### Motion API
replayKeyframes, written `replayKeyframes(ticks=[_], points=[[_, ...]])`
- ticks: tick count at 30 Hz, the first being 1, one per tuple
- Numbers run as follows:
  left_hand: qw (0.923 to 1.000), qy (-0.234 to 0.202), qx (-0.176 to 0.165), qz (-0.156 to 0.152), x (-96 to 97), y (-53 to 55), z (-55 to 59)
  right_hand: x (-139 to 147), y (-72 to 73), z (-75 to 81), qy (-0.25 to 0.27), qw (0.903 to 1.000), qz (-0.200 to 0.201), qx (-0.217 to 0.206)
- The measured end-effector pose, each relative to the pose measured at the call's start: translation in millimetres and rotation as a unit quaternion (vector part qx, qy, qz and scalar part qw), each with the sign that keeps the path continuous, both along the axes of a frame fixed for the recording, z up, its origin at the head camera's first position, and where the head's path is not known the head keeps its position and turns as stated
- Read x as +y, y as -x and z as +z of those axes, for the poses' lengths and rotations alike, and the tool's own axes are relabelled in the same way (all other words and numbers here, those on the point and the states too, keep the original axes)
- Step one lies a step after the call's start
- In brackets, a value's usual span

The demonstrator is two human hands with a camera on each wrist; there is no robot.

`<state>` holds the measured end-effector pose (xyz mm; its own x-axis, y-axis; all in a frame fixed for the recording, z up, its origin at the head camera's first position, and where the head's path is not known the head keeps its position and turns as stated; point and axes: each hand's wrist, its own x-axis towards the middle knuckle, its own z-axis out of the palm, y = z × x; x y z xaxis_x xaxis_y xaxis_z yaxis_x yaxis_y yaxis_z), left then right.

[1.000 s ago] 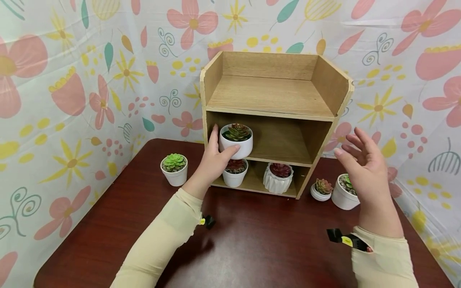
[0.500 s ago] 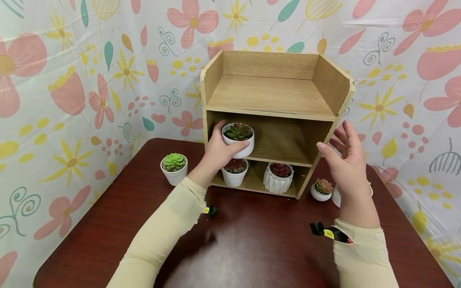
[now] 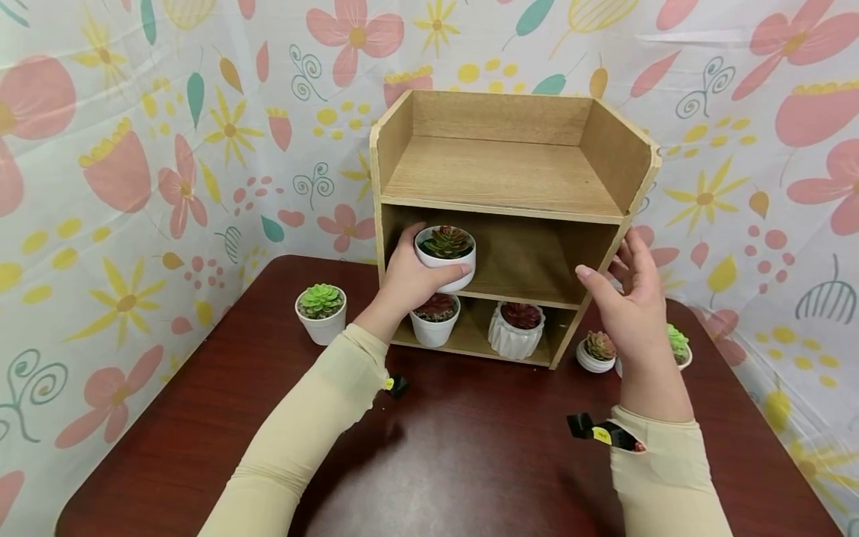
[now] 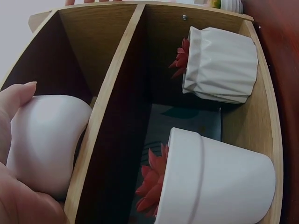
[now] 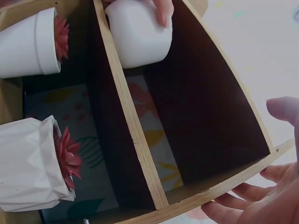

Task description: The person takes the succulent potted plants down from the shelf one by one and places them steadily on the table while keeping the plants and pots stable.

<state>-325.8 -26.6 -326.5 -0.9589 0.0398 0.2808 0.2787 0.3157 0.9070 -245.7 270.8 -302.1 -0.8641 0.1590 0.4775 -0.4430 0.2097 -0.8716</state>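
My left hand [image 3: 409, 282] grips a round white pot [image 4: 49, 140] with a reddish-green succulent [image 3: 448, 242]. Its thumb lies across the pot's front; the other fingers are largely hidden. The pot is at the left of the middle compartment of the wooden shelf unit [image 3: 510, 175], its base right at the board in the left wrist view. At the unit's right side panel, my right hand [image 3: 634, 309] lays its fingers [image 5: 226, 200] against the outer face, thumb held apart. Below, a smooth white pot [image 3: 435, 332] and a pleated white pot [image 3: 515, 339] hold dark red succulents.
A bright green succulent in a white pot [image 3: 323, 324] stands left of the unit. To the right are a small ribbed pot [image 3: 595, 359] and another green succulent [image 3: 678, 341], partly behind my right wrist. The dark red table [image 3: 429, 462] meets a floral-print backdrop [image 3: 248, 149].
My right hand has moved left and come up to the unit's side panel. My left hand and the pot have shifted slightly right, thumb further across the pot's front.
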Motion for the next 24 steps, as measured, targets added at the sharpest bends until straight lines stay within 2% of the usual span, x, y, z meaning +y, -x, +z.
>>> replayKeyframes(ticks=[7, 16, 24], points=[[0.9996, 0.023, 0.015, 0.008, 2.0, -1.3, -3.5, -0.4, -1.6, 0.7, -0.027, 0.9991, -0.022, -0.024], [0.9993, 0.032, 0.019, -0.006, 0.3, -1.7, -2.7, -2.8, -1.8, -0.1, -0.03, 0.9991, -0.027, -0.012], [0.9991, 0.035, 0.021, -0.012, -1.4, -3.4, -2.2, -3.4, -2.2, 0.3, -0.047, 0.9982, -0.031, -0.023]])
